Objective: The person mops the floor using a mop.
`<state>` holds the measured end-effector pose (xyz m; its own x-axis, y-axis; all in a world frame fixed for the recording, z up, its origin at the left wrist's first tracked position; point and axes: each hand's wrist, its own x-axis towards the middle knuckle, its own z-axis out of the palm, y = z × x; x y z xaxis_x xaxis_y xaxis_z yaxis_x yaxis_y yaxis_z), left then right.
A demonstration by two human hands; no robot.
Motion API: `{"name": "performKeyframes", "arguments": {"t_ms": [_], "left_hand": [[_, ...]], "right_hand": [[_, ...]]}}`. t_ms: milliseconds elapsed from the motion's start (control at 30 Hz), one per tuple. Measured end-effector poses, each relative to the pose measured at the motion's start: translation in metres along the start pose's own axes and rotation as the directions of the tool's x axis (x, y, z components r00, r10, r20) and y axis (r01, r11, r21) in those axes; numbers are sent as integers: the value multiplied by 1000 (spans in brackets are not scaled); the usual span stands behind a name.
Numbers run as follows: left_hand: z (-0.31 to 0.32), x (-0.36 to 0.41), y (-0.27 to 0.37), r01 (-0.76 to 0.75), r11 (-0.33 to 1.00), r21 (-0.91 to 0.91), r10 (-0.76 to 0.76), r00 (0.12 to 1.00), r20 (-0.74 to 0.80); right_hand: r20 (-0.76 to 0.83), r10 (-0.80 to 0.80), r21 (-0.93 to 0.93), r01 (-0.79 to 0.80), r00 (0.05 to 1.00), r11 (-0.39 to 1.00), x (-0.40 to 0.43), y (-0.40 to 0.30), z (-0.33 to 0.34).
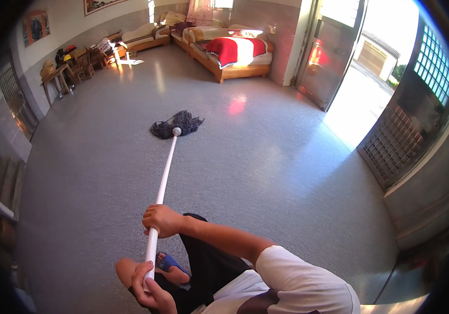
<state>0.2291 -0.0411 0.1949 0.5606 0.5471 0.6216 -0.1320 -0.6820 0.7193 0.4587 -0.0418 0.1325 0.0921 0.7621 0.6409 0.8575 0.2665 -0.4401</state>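
Observation:
A string mop's dark, stringy head [185,122] lies on the grey speckled floor [232,172] ahead of me, joined by a pale round socket to a long white handle [165,176]. My right hand [162,221] is wrapped around the handle partway down, its arm reaching in from the right. Nearer to my body, my left hand [150,288] grips the handle close to its upper end, with the thumb along it. Below the handle a blue slipper [171,263] shows on one foot.
A wooden sofa with a red and white cover [236,51] stands at the back. Along the left wall are a small wooden table [57,74] and chairs [83,68]. A metal door [326,55] stands open on the right. Steps [6,184] are at far left.

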Motion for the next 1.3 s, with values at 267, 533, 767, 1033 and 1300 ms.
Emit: {"name": "performKeyframes", "arguments": {"t_ms": [267,533,767,1033,1300], "left_hand": [[-32,32,-18,-270,954,-133,225,933,-281],[-106,97,12,-414,888,-198,339,883,-325],[-106,114,-32,-258,916,-308,137,921,-364],[-3,117,-16,51,559,-828,-392,896,-209],[20,119,4,251,71,-965,-285,933,222]], "right_hand": [[225,233,-190,-192,946,963,26,-53,-9],[80,320,-122,-309,944,943,38,-134,-31],[29,338,-8,-338,941,941,2,-151,-45],[-6,515,-14,-515,857,857,-66,-153,-58],[-64,850,-284,-826,524,487,-188,-161,-104]]}}
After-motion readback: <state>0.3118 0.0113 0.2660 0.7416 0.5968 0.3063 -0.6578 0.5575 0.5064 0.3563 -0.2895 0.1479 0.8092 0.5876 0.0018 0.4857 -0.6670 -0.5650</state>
